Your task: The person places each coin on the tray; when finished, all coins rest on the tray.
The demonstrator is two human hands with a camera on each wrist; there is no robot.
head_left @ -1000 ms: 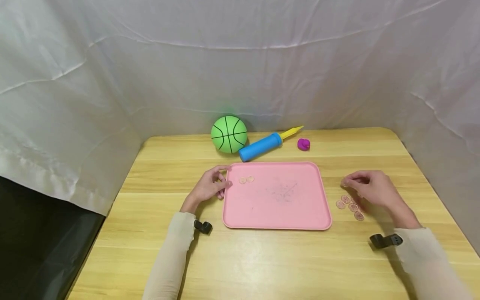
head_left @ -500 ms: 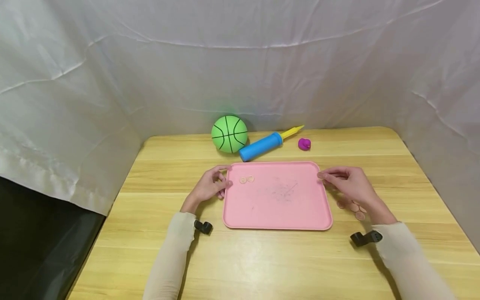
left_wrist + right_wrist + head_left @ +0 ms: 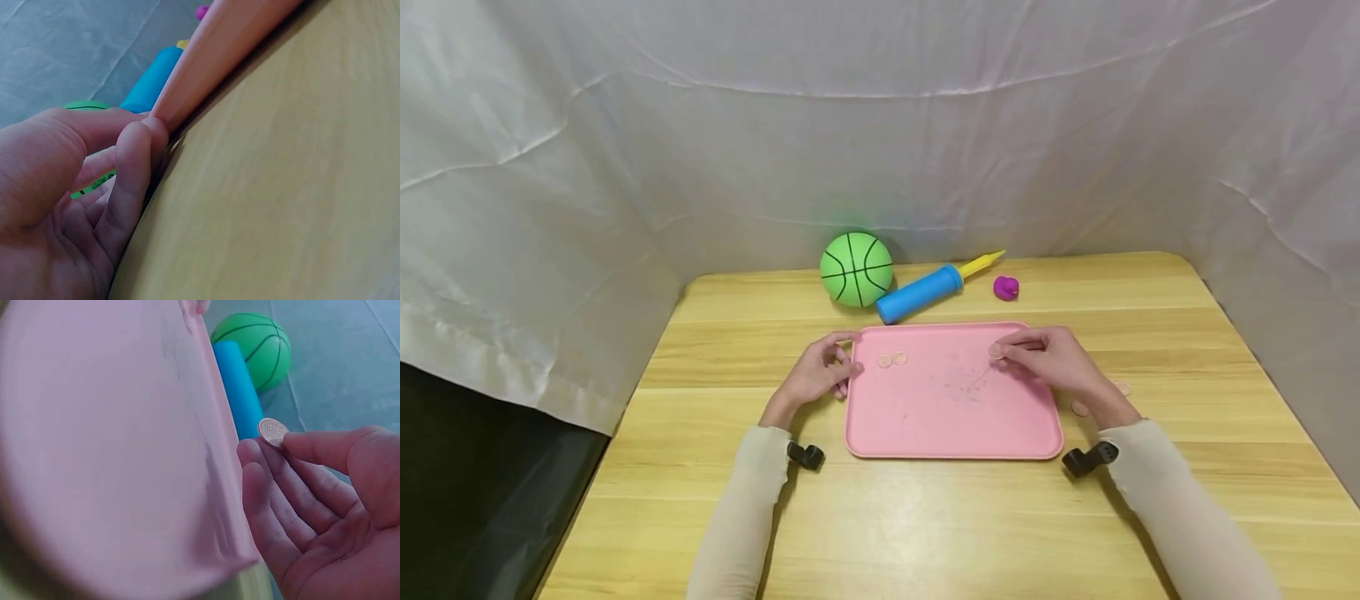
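My right hand [image 3: 1051,357] pinches a coin [image 3: 273,432] between thumb and fingertips, over the right part of the pink tray [image 3: 947,425]. My left hand [image 3: 816,368] holds the tray's left rim near its far corner, thumb at the edge; the left wrist view shows the fingertips [image 3: 139,134] right against that edge. Two coins lie side by side on the tray, a left one [image 3: 884,361] and a right one [image 3: 900,358]. Right of the tray, a few coins [image 3: 1079,408] lie on the table, partly hidden by my right wrist.
Behind the tray are a green ball [image 3: 856,269] with black lines, a blue hand pump [image 3: 920,295] with a yellow nozzle, and a small purple rubber duck [image 3: 1006,288]. A pale cloth curtain [image 3: 880,158] hangs around the wooden table [image 3: 910,525].
My right hand has carried the coin leftward from beside the loose coins, across the tray's right rim, to above the tray. My left hand has stayed at the left rim.
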